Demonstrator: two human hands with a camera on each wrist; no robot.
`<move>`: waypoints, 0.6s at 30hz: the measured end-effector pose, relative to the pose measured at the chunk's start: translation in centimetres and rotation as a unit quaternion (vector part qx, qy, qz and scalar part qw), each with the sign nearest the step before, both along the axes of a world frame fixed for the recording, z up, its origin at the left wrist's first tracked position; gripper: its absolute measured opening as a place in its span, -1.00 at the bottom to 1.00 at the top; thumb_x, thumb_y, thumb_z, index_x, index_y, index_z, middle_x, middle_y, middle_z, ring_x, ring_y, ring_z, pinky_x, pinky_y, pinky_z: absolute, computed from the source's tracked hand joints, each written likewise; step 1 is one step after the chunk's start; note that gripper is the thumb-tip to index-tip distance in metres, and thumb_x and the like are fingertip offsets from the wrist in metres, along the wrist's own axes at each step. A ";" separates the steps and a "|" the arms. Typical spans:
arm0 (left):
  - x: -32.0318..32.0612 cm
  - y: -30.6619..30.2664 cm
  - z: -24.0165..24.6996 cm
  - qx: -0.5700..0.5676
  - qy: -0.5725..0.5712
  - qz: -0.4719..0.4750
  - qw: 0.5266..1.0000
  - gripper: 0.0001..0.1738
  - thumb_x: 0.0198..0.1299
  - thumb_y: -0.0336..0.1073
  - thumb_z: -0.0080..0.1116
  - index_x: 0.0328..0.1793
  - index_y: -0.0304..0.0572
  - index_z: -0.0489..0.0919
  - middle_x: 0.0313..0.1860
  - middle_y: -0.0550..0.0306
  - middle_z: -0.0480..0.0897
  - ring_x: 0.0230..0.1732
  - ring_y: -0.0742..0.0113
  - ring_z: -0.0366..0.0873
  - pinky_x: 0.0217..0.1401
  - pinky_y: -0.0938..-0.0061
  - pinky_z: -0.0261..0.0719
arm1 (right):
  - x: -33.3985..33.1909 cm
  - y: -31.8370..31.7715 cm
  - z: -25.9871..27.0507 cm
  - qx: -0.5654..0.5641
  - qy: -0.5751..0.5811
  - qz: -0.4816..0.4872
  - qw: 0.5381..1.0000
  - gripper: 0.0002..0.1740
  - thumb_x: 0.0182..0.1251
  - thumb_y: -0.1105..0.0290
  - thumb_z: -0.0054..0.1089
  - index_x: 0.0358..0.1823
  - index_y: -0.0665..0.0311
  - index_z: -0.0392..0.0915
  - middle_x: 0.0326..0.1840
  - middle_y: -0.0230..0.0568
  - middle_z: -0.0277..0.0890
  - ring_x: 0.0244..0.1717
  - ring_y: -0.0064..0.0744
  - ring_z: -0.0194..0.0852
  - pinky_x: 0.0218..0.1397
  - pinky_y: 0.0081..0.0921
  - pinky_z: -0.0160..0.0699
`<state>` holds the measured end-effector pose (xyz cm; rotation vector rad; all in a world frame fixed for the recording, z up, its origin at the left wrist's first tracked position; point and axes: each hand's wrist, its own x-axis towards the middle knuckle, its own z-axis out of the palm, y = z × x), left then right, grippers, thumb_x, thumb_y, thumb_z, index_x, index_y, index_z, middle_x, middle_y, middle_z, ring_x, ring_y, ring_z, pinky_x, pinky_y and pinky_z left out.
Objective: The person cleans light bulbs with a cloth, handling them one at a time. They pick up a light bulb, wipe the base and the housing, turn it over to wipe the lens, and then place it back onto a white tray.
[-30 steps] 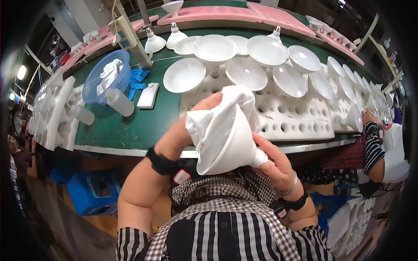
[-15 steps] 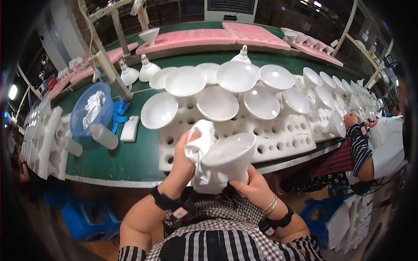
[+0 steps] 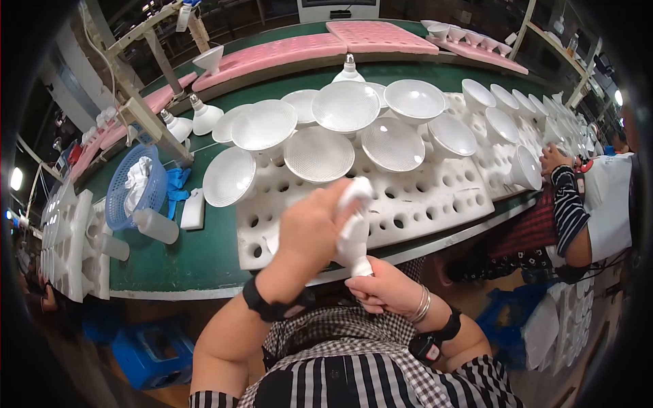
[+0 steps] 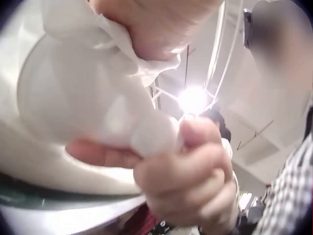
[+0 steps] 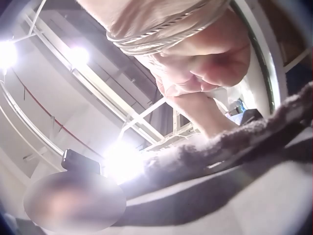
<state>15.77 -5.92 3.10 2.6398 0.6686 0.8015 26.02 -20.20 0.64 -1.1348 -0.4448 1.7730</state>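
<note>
My right hand (image 3: 388, 289) grips the narrow neck of a white cone-shaped lamp bulb (image 3: 353, 248), held up in front of the table edge. My left hand (image 3: 309, 228) holds a white cloth (image 3: 356, 193) against the bulb's wide end, and it hides much of that end in the head view. From the left wrist, the bulb's smooth flared side (image 4: 73, 93) shows large, with the cloth (image 4: 122, 41) bunched under the left palm. Fingers of the right hand (image 4: 186, 181) curl round the neck there. The right wrist view shows mostly that hand's palm side (image 5: 200, 63).
White foam trays (image 3: 435, 197) hold several upturned bulbs (image 3: 320, 153) just beyond my hands. On the left stand a blue basket (image 3: 155, 190) with cloth, plastic bottles (image 3: 156, 226) and a white block (image 3: 193, 209). Another person's hand (image 3: 554, 160) is at the right.
The bulb has turned from its wide face showing to nearly edge-on. My left hand has moved over its wide end with the cloth; the right keeps its grip on the neck.
</note>
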 end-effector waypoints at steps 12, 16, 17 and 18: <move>-2.7 1.5 0.1 -0.362 -0.322 0.014 0.875 -0.61 0.37 -0.27 0.21 0.24 -0.33 0.56 -0.05 0.07 0.69 -0.11 0.39 0.63 -0.04 0.50 0.60 | -0.2 0.0 0.7 0.001 0.022 -0.003 1.000 -0.79 0.42 0.37 0.16 -0.17 0.27 0.30 -0.56 -0.44 0.32 -0.77 -0.74 0.07 -0.76 -0.65 0.20; -1.0 0.1 0.8 0.049 -0.034 -0.106 0.993 -0.40 -0.06 -0.29 0.48 0.20 -0.02 0.63 0.09 -0.08 0.61 0.16 -0.14 0.55 0.24 0.04 0.50 | 0.3 0.5 1.0 -0.033 0.089 0.003 0.995 -0.82 0.46 0.38 0.09 -0.25 0.25 0.29 -0.59 -0.49 0.27 -0.78 -0.76 0.04 -0.77 -0.69 0.09; -1.3 0.1 0.4 0.048 -0.035 -0.103 0.993 -0.40 -0.06 -0.29 0.48 0.20 -0.02 0.63 0.09 -0.08 0.61 0.16 -0.14 0.55 0.24 0.04 0.50 | 1.0 0.4 0.7 -0.034 0.088 0.006 0.995 -0.82 0.46 0.38 0.09 -0.25 0.25 0.29 -0.59 -0.49 0.27 -0.78 -0.76 0.04 -0.77 -0.69 0.09; -1.6 0.3 -0.4 0.093 -0.070 -0.104 0.988 -0.43 -0.06 -0.26 0.46 0.18 0.02 0.64 0.14 -0.08 0.57 0.19 -0.14 0.53 0.25 0.05 0.48 | 1.9 0.3 0.0 -0.031 0.188 -0.008 0.982 -0.83 0.48 0.38 0.03 -0.27 0.24 0.28 -0.59 -0.51 0.24 -0.79 -0.77 0.02 -0.78 -0.71 0.05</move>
